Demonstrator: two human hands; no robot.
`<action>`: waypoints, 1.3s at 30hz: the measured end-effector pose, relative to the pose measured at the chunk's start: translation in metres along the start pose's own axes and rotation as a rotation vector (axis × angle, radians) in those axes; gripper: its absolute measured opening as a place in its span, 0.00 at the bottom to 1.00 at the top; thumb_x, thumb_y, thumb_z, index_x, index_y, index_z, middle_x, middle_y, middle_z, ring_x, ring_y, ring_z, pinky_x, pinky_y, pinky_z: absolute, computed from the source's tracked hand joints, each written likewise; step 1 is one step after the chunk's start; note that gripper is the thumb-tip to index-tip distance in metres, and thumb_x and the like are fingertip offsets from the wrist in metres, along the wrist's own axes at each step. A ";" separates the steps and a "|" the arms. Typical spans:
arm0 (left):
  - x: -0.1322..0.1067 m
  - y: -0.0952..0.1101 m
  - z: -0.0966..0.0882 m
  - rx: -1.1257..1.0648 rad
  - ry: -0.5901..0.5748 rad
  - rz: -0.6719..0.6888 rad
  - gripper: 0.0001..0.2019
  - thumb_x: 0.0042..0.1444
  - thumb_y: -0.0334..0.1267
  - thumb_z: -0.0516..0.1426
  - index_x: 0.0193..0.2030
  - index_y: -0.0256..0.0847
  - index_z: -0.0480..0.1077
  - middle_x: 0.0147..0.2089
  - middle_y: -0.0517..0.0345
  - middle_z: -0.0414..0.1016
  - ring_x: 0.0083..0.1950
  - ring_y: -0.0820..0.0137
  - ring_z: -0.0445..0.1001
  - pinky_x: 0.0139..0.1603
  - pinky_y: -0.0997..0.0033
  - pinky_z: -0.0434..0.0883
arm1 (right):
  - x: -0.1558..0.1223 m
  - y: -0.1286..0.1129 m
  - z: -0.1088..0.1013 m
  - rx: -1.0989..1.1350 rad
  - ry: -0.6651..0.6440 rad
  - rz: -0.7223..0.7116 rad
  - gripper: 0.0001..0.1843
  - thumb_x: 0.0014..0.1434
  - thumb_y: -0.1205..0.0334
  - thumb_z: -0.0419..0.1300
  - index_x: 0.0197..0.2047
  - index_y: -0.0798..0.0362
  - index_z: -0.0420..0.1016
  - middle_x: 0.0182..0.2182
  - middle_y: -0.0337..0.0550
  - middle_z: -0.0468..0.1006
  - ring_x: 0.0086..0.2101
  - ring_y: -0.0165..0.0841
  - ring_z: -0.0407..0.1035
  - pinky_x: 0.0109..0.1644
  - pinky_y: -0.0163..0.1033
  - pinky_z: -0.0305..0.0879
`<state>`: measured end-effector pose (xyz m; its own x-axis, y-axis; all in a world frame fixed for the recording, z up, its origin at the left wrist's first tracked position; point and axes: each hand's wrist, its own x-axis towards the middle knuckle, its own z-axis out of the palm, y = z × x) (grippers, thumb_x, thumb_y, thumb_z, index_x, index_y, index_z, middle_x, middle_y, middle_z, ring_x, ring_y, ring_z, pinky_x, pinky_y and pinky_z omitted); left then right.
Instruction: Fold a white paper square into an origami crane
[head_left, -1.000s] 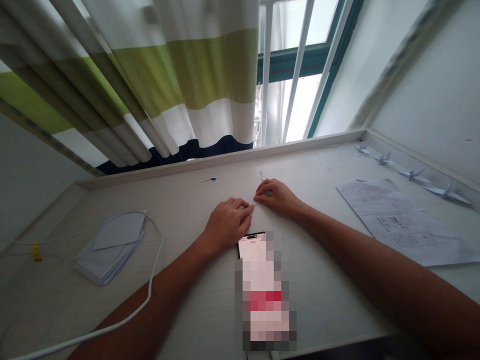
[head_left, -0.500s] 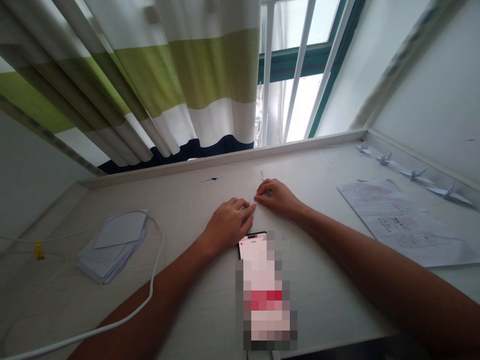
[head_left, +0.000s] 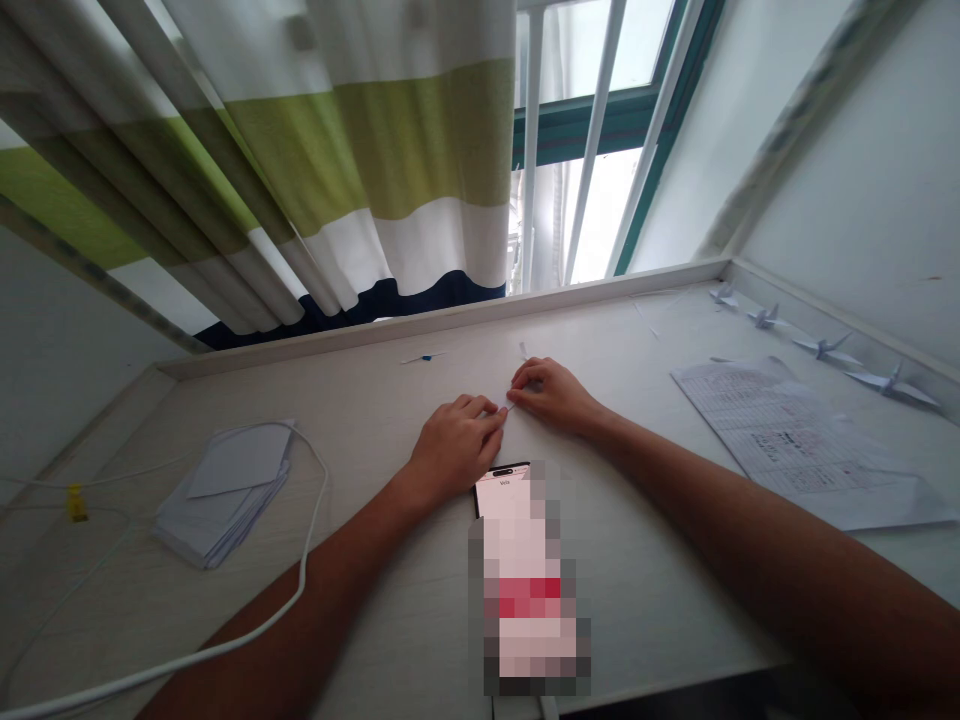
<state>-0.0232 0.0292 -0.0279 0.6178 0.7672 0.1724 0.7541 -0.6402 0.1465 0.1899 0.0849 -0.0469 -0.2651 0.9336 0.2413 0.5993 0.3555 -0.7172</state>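
Observation:
My left hand (head_left: 461,440) rests on the white table, its thumb and fingertips closed on a small piece of white paper (head_left: 511,406). My right hand (head_left: 551,393) pinches the same piece from the other side, thumb against curled fingers. Most of the paper is hidden by the fingers, so its shape is hard to make out. Just beyond the right fingertips a thin white strip (head_left: 523,350) shows on the tabletop. A phone (head_left: 517,530) with a lit, partly blurred screen lies below the hands.
A stack of white paper (head_left: 232,490) and a white cable (head_left: 311,520) are on the left. Printed sheets (head_left: 795,440) lie on the right, near several folded paper cranes (head_left: 825,346) along the edge. A small blue item (head_left: 427,357) lies at the back, below the curtain (head_left: 420,140).
The view has shifted very slightly. Both hands stay in nearly the same place, with a little more white showing between their fingertips.

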 end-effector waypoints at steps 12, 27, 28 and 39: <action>-0.001 -0.002 0.001 -0.034 0.015 -0.023 0.17 0.69 0.41 0.52 0.60 0.48 0.76 0.57 0.52 0.79 0.58 0.59 0.74 0.56 0.55 0.73 | -0.001 -0.005 -0.004 -0.083 -0.071 -0.026 0.02 0.57 0.62 0.68 0.34 0.49 0.84 0.42 0.46 0.81 0.47 0.42 0.73 0.60 0.48 0.63; -0.002 -0.004 0.006 -0.065 0.041 -0.033 0.18 0.69 0.41 0.53 0.61 0.50 0.76 0.58 0.52 0.77 0.59 0.58 0.73 0.57 0.52 0.74 | -0.002 0.010 -0.016 0.252 -0.008 0.156 0.10 0.56 0.66 0.61 0.37 0.52 0.85 0.36 0.42 0.85 0.36 0.35 0.76 0.45 0.39 0.70; -0.002 -0.004 0.006 -0.065 0.043 -0.034 0.18 0.69 0.41 0.53 0.61 0.50 0.76 0.59 0.52 0.77 0.59 0.58 0.73 0.57 0.52 0.74 | -0.002 0.007 -0.015 0.239 -0.007 0.132 0.09 0.56 0.67 0.61 0.37 0.53 0.84 0.36 0.43 0.85 0.38 0.35 0.76 0.47 0.39 0.70; -0.003 -0.010 0.018 -0.272 0.210 -0.121 0.16 0.65 0.39 0.58 0.58 0.46 0.78 0.57 0.48 0.73 0.59 0.58 0.69 0.65 0.53 0.70 | -0.009 0.003 -0.003 -0.162 -0.042 -0.141 0.16 0.64 0.55 0.64 0.53 0.48 0.83 0.59 0.52 0.77 0.61 0.50 0.66 0.66 0.59 0.62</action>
<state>-0.0282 0.0341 -0.0477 0.4466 0.8315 0.3305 0.7150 -0.5537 0.4269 0.1970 0.0774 -0.0493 -0.3844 0.8724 0.3019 0.6669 0.4886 -0.5626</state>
